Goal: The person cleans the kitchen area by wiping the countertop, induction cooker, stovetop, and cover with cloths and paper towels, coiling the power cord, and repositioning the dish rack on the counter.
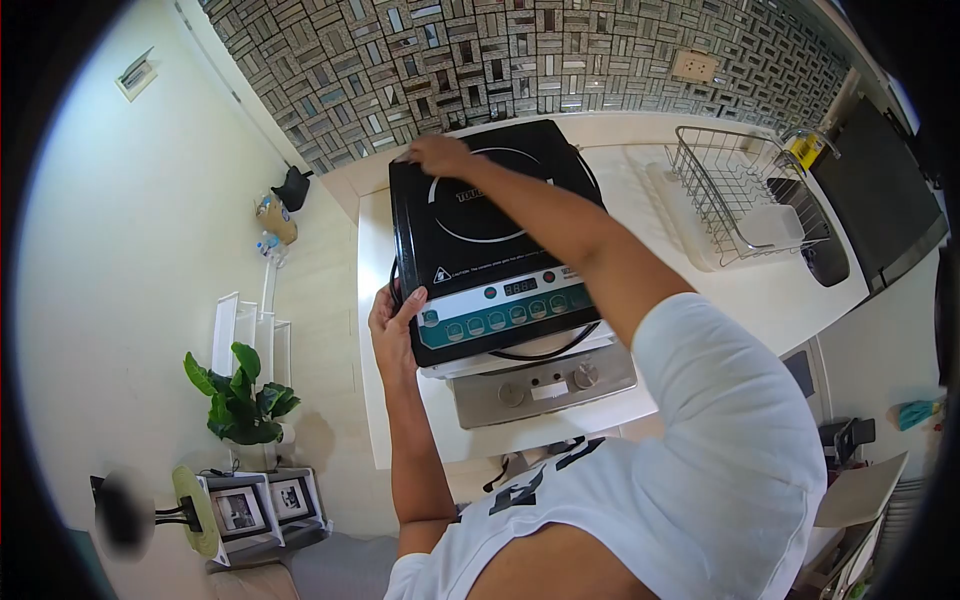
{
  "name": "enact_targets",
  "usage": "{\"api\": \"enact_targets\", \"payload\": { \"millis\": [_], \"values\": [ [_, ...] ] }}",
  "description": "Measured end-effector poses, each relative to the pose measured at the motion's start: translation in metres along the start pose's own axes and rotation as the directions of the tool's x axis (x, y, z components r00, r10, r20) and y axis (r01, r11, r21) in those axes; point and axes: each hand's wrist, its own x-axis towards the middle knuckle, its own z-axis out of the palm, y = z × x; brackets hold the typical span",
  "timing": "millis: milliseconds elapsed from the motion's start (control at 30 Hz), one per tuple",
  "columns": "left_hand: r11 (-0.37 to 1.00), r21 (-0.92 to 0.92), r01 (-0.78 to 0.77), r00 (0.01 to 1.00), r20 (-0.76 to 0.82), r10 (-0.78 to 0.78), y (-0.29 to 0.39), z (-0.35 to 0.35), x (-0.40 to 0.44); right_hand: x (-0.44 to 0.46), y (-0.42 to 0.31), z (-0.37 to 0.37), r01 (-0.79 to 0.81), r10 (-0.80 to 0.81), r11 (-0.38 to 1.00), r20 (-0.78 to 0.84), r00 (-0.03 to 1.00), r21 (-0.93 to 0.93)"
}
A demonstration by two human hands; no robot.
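A black induction cooktop [400, 240] with a teal-and-white control panel sits tilted on the counter, above a steel appliance [545, 385] with two knobs. My left hand [396, 318] grips the cooktop's front left edge, thumb on top and fingers beneath. Across the cooktop reaches my right arm, and my right hand [437, 158] is at its back left corner, fingers bent; whatever they hold is too small to make out. A black cord loops out at the cooktop's left side and below its front edge.
A wire dish rack [735, 200] stands on the right of the white counter [640, 160], beside the sink [825, 255]. Behind is a mosaic-tiled wall [540, 60] with an outlet [694, 66]. A leafy plant [240, 400] and framed pictures are at the lower left.
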Motion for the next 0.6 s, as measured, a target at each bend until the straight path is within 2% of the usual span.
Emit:
{"api": "enact_targets", "payload": {
  "millis": [67, 133, 200, 233, 267, 300, 333, 367, 400, 433, 467, 500, 600],
  "values": [
    [1.0, -0.003, 0.012, 0.999, -0.036, -0.012, -0.003, -0.001, 0.001, 0.008, -0.002, 0.013, -0.023, 0.023, 1.0, -0.014, 1.0, 0.002],
    [1.0, 0.02, 0.019, 0.999, -0.034, -0.018, -0.003, -0.002, 0.001, 0.003, 0.004, 0.009, 0.064, -0.064, 0.997, 0.005, 0.998, 0.052],
    [1.0, 0.027, 0.011, 0.999, -0.045, -0.01, -0.003, -0.001, 0.002, -0.018, 0.019, -0.016, -0.031, 0.032, 0.999, 0.062, 0.998, -0.009],
    [0.999, 0.046, 0.014, 0.998, -0.055, -0.011, -0.001, 0.001, 0.0, -0.025, 0.042, -0.021, -0.072, 0.074, 0.988, 0.015, 0.997, -0.138],
    [0.998, 0.054, 0.009, 0.999, -0.05, -0.006, -0.002, -0.001, 0.001, -0.041, 0.064, -0.031, -0.067, 0.052, 0.984, -0.092, 0.994, -0.168],
    [0.998, 0.065, 0.006, 0.999, -0.044, -0.003, -0.003, -0.002, 0.002, -0.058, 0.079, -0.047, -0.184, 0.16, 0.966, -0.138, 0.977, -0.179],
    [0.999, 0.037, 0.014, 0.999, -0.034, -0.012, -0.002, -0.001, 0.0, -0.081, 0.077, -0.071, -0.186, 0.162, 0.956, -0.118, 0.98, -0.227],
    [1.0, 0.027, 0.006, 1.0, -0.015, -0.006, -0.003, -0.002, 0.001, -0.102, 0.079, -0.083, -0.135, 0.073, 0.903, -0.163, 0.984, -0.409],
    [0.999, 0.034, 0.004, 1.0, -0.011, -0.004, -0.003, -0.003, 0.002, -0.124, 0.087, -0.087, -0.076, -0.006, 0.889, -0.179, 0.984, -0.451],
    [0.999, 0.04, 0.003, 1.0, -0.006, -0.002, -0.004, -0.003, 0.003, -0.142, 0.082, -0.09, -0.089, 0.01, 0.888, -0.174, 0.985, -0.451],
    [1.0, 0.03, -0.002, 1.0, -0.004, 0.002, -0.008, -0.007, 0.005, -0.163, 0.075, -0.089, -0.273, 0.213, 0.914, -0.219, 0.952, -0.3],
    [1.0, -0.001, 0.022, 1.0, 0.004, -0.022, -0.009, -0.007, 0.006, -0.185, 0.062, -0.092, -0.449, 0.411, 0.883, -0.235, 0.881, -0.138],
    [0.998, -0.052, 0.039, 0.999, 0.006, -0.038, -0.005, -0.002, 0.003, -0.255, -0.005, -0.114, -0.407, 0.391, 0.913, -0.233, 0.89, -0.023]
  ]
}}
